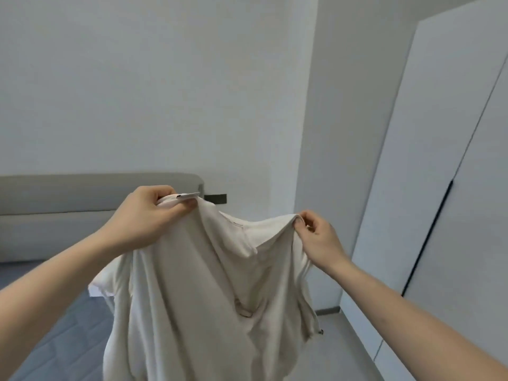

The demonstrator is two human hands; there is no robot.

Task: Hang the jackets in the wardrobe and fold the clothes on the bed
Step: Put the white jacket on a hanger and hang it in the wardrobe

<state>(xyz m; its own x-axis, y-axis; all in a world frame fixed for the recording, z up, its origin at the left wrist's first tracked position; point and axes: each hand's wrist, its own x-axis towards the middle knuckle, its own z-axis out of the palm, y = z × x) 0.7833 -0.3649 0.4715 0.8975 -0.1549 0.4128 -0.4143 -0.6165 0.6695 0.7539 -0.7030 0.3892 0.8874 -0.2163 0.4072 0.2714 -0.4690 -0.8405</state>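
A cream-white garment [209, 292] hangs in the air in front of me, its body drooping in loose folds out of the bottom of the view. My left hand [145, 215] grips its upper left edge, where a small label sticks out. My right hand [316, 235] pinches the upper right edge between thumb and fingers. The top edge sags between the two hands. A white wardrobe [445, 160] with shut doors and a dark vertical handle stands at the right.
The bed [55, 320] with a grey cover lies at the lower left, behind the garment, with a beige padded headboard [68, 210] against the white wall. A strip of grey floor [338, 347] runs between bed and wardrobe.
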